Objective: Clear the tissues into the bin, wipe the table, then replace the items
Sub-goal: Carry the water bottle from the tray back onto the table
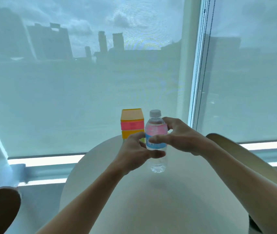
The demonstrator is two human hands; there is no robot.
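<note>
While both hands close on the water bottle (156, 141), it stands upright toward the far edge of the round table (151, 200), its long axis vertical, directly ahead of the person and between the two hands. The left hand (134, 154) curls round its lower left side; the right hand (179, 137) pinches the label from the right, roughly level and equally near. Whether the base touches the tabletop I cannot tell. Just behind it, at the far edge, stands a yellow and pink carton (131, 123). No tissues or bin show, so I judge this the replacing stage
</note>
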